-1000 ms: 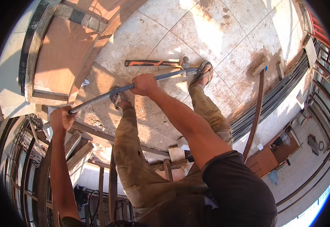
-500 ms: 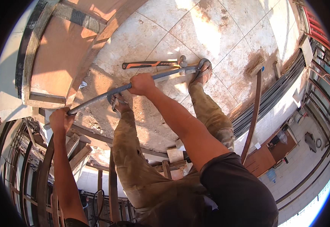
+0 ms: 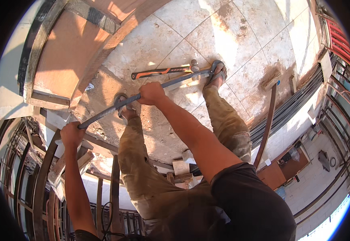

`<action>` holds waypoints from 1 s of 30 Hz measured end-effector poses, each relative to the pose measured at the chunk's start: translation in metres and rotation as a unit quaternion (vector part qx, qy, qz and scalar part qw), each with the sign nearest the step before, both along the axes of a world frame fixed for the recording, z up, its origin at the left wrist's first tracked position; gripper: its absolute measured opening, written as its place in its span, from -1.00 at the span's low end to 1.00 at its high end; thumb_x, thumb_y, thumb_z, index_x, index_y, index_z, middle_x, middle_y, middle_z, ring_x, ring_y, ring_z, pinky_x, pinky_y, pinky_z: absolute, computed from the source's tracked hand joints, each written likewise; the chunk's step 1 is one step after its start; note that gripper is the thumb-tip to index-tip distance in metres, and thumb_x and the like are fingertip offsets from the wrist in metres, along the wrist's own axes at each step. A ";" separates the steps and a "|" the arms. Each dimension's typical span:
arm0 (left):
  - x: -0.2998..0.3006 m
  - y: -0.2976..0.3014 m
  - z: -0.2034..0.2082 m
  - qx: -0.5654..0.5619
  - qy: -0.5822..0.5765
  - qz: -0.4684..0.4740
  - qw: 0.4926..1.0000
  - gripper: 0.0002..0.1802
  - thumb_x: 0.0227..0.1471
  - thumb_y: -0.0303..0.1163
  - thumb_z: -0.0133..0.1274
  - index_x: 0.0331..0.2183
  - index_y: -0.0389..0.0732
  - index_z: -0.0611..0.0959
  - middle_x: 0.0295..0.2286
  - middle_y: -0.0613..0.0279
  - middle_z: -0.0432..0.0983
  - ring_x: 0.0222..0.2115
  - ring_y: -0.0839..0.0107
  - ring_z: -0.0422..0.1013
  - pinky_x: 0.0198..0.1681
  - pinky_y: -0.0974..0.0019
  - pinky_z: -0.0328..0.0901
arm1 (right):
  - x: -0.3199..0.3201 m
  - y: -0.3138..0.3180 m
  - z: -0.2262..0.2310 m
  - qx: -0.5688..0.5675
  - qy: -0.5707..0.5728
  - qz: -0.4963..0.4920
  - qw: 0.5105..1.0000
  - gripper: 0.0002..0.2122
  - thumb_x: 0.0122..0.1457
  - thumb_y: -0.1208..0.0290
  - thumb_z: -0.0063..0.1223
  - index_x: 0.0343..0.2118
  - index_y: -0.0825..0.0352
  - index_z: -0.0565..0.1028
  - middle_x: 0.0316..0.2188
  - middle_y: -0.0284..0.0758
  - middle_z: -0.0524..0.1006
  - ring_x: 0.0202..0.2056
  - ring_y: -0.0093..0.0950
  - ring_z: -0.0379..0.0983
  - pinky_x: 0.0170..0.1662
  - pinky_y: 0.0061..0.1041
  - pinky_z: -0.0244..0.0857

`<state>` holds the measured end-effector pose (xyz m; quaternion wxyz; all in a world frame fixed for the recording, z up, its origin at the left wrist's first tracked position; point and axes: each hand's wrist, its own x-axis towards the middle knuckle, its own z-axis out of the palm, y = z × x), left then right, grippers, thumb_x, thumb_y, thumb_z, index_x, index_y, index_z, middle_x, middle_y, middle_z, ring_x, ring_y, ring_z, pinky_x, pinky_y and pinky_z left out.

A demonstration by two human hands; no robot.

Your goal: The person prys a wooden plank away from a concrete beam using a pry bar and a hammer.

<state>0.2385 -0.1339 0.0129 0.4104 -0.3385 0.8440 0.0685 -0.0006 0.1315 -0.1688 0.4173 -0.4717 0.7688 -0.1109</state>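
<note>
A long grey metal bar slants across in front of my legs, its far end resting by my right foot. My left hand is closed around the bar near its left end. Farther along, about midway, my right hand grips it too, fingers wrapped over the top. Just beyond the bar lies a hammer with a black and orange handle, its head partly against the bar's far stretch. Neither hand touches the hammer.
Large dusty tiles cover the floor ahead. A wooden panel frame stands at the upper left. Bundled thin rods lie to the right, beside a leaning brown bar. Timber pieces and upright bars stand at the lower left.
My left hand has shifted slightly right and nearer to me with the bar. The bar's stub beyond that hand no longer shows. My right hand keeps its grip.
</note>
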 end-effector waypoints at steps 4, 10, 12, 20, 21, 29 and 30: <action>0.011 0.034 0.017 -0.004 -0.018 0.044 0.999 -0.71 -0.13 -0.09 0.27 -0.53 -0.12 0.73 -0.54 -0.04 0.60 -0.44 -0.08 0.57 -0.33 -0.09 0.43 | 0.001 0.011 0.009 0.033 -0.034 0.043 0.998 -0.58 0.00 -0.16 0.17 -0.59 0.17 0.64 -0.57 -0.17 0.61 -0.43 -0.12 0.61 -0.36 -0.12 0.44; 0.024 0.036 0.009 -0.025 -0.010 0.039 0.999 -0.72 -0.11 -0.08 0.26 -0.53 -0.09 0.73 -0.57 0.00 0.60 -0.47 -0.08 0.57 -0.36 -0.07 0.43 | 0.000 0.010 0.011 0.054 -0.062 0.062 0.995 -0.67 -0.08 -0.03 0.26 -0.50 0.17 0.68 -0.49 -0.21 0.64 -0.37 -0.17 0.63 -0.29 -0.15 0.47; 0.024 0.038 0.007 -0.025 -0.008 0.034 0.999 -0.71 -0.10 -0.07 0.27 -0.54 -0.09 0.72 -0.57 0.00 0.60 -0.48 -0.08 0.56 -0.37 -0.07 0.43 | 0.000 0.013 0.007 0.027 -0.072 0.044 0.996 -0.68 -0.10 -0.03 0.26 -0.51 0.16 0.66 -0.51 -0.22 0.64 -0.38 -0.17 0.63 -0.29 -0.14 0.47; 0.045 0.027 -0.012 -0.025 -0.028 0.054 0.998 -0.64 -0.05 0.00 0.22 -0.56 -0.10 0.70 -0.59 -0.03 0.58 -0.49 -0.11 0.55 -0.40 -0.11 0.41 | 0.001 -0.006 0.002 0.038 -0.067 0.060 0.995 -0.68 -0.12 -0.02 0.26 -0.53 0.17 0.65 -0.54 -0.22 0.62 -0.39 -0.15 0.62 -0.31 -0.15 0.46; 0.048 0.024 -0.016 -0.016 -0.018 0.062 0.998 -0.63 -0.04 0.00 0.20 -0.57 -0.10 0.69 -0.59 -0.03 0.57 -0.49 -0.11 0.55 -0.41 -0.12 0.40 | 0.002 -0.011 0.002 0.039 -0.057 0.047 0.997 -0.68 -0.11 -0.02 0.26 -0.53 0.17 0.66 -0.54 -0.21 0.63 -0.40 -0.15 0.62 -0.31 -0.15 0.46; 0.061 0.074 -0.001 0.002 -0.058 0.113 0.992 -0.66 -0.02 -0.03 0.19 -0.54 -0.11 0.70 -0.56 -0.08 0.58 -0.44 -0.14 0.55 -0.35 -0.12 0.42 | 0.007 0.011 0.005 0.106 -0.078 0.135 0.982 -0.63 -0.11 -0.08 0.27 -0.53 0.18 0.68 -0.54 -0.20 0.63 -0.40 -0.15 0.63 -0.31 -0.16 0.47; 0.059 0.068 -0.003 -0.005 -0.055 0.119 0.991 -0.66 -0.01 -0.03 0.18 -0.53 -0.11 0.71 -0.55 -0.08 0.59 -0.43 -0.14 0.56 -0.33 -0.12 0.42 | 0.004 0.004 0.000 0.094 -0.075 0.138 0.983 -0.62 -0.12 -0.09 0.27 -0.53 0.19 0.67 -0.54 -0.20 0.63 -0.40 -0.14 0.63 -0.31 -0.16 0.47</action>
